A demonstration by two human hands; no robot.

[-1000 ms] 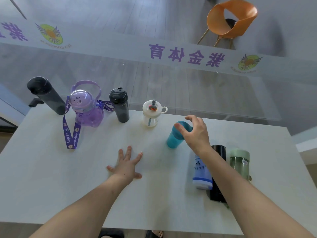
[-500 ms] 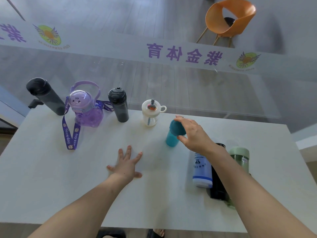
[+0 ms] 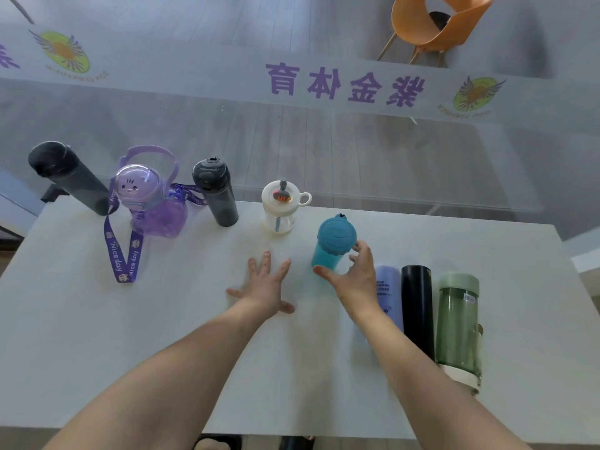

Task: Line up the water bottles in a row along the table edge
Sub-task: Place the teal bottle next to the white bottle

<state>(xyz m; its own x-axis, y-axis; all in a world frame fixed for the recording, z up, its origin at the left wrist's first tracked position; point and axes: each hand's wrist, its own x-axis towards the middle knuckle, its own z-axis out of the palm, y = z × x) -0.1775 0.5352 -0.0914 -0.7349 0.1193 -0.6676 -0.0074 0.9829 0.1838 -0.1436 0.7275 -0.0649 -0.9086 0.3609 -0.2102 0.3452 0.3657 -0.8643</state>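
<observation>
Along the far edge of the white table [image 3: 97,336] stand a dark grey bottle [image 3: 68,177], a purple bottle [image 3: 152,203] with a strap, a black-lidded grey bottle [image 3: 216,193] and a small white bottle [image 3: 281,206]. A teal bottle [image 3: 334,241] stands upright a little nearer to me, right of the white one. My right hand [image 3: 354,277] is just behind it with fingers spread, not gripping. My left hand [image 3: 266,287] lies flat on the table. A lavender bottle [image 3: 388,287], a black bottle [image 3: 417,306] and a green bottle [image 3: 457,319] lie at the right.
A glass wall with purple lettering [image 3: 344,82] rises right behind the table's far edge. An orange chair [image 3: 438,24] stands beyond the glass. The purple strap [image 3: 123,251] trails over the table in front of the purple bottle.
My right hand carried the teal bottle a little further away, set it upright, and has come off its lid with fingers spread. The left hand has stayed flat.
</observation>
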